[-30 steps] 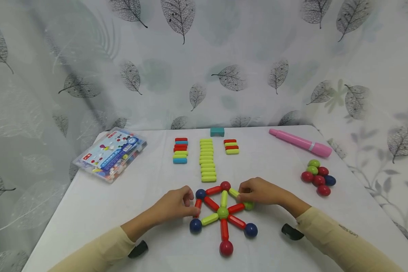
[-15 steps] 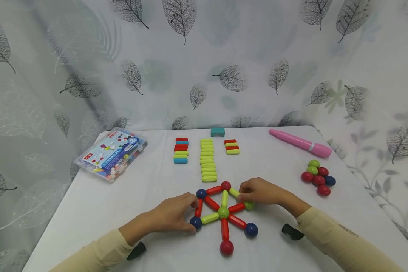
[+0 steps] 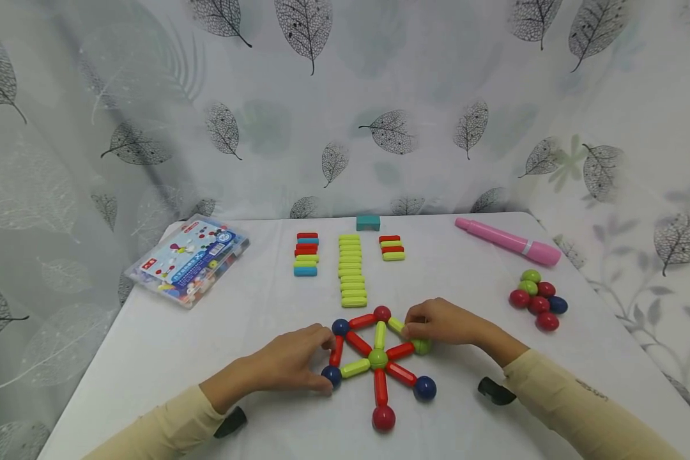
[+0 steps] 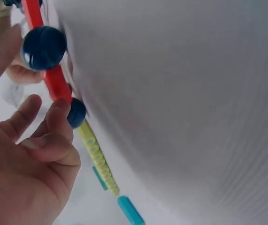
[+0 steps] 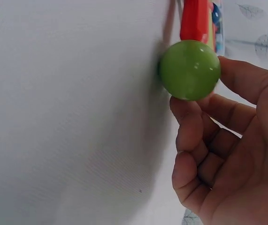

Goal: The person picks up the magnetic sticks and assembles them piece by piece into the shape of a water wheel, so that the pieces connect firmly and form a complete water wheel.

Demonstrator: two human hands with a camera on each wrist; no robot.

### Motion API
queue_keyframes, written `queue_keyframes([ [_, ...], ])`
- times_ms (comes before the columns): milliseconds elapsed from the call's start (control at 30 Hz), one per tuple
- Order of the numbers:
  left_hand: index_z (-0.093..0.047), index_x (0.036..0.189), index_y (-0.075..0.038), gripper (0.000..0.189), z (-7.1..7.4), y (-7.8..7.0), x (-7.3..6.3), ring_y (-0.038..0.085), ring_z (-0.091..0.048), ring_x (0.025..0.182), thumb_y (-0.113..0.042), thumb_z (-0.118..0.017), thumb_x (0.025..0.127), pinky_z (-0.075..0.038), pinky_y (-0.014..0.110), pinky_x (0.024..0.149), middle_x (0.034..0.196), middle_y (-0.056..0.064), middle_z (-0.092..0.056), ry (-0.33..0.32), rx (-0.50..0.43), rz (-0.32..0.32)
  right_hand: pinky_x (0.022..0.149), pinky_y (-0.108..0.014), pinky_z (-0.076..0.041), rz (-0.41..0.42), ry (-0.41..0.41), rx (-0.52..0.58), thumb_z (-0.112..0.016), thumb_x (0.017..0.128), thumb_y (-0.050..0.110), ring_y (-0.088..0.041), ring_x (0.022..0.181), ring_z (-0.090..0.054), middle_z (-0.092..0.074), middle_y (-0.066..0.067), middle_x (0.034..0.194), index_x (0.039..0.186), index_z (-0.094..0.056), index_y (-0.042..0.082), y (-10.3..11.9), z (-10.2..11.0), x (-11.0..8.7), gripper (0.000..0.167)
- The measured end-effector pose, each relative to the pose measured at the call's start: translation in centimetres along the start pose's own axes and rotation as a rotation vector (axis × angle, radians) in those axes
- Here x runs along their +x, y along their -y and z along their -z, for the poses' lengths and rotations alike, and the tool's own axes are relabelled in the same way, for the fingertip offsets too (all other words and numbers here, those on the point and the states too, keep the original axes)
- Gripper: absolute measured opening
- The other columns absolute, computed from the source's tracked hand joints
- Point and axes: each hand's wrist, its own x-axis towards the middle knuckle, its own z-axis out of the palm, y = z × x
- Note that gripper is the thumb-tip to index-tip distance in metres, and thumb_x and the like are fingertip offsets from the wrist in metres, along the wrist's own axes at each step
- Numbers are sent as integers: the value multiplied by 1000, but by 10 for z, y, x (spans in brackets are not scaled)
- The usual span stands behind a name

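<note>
A wheel-like figure of magnetic rods and balls lies on the white table, spokes running from a green centre ball (image 3: 377, 359). At its left side, my left hand (image 3: 292, 361) has its thumb against a blue ball (image 4: 43, 48), while a fingertip touches the red rod (image 4: 57, 83) near another blue ball (image 4: 76, 113). Its fingers are spread loosely. My right hand (image 3: 439, 321) pinches the outer green ball (image 5: 190, 70) between thumb and fingers, beside a yellow-green rod (image 3: 396, 326) leading to a red ball (image 3: 382, 314). That hand partly hides both.
Beyond the figure lie a column of yellow-green rods (image 3: 352, 268), mixed rods (image 3: 306, 253) on its left and more rods (image 3: 391, 248) on its right. A teal block (image 3: 368, 223), pink pen (image 3: 507, 241), loose balls (image 3: 538, 305) and clear parts box (image 3: 188, 260) surround them.
My left hand has slid slightly toward me, its thumb going from the red rod to the blue ball, then stayed. The joined rod and blue ball sit marginally closer in. My right hand holds its place.
</note>
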Motion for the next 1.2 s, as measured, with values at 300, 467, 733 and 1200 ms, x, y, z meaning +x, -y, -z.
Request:
queue_keyframes([
  [300,-60,140,-16,50,13,7,17,21,-59,121,-31,-74,94,-55,41,97,133,4,-63,-137,-40,37,63,-23,-48,106,-144,-357,-76,91,38,-5,68,-52,-56,16,77,91,-67,26,31,0,-34,15],
  [467,-65,135,-15,43,15,9,26,16,-61,106,-25,-74,94,-56,35,91,123,0,-67,-114,-78,38,62,-21,-44,221,62,-439,-78,86,50,-1,66,-49,-54,19,76,91,-64,28,47,-15,-52,26],
  [733,-73,115,-16,22,14,3,23,7,-59,90,-24,-73,95,-53,26,82,100,-10,-67,-67,-20,-4,61,-25,-44,117,60,-521,-83,81,45,-5,64,-48,-55,17,78,92,-66,27,40,-17,-57,27],
  [1200,-74,114,-20,23,-1,-39,-3,-4,-53,78,-33,-72,96,-47,14,74,83,-19,-60,292,41,-338,80,-38,-59,108,-75,-546,-83,86,27,-11,87,-65,-71,5,103,121,-71,19,24,2,-17,38],
])
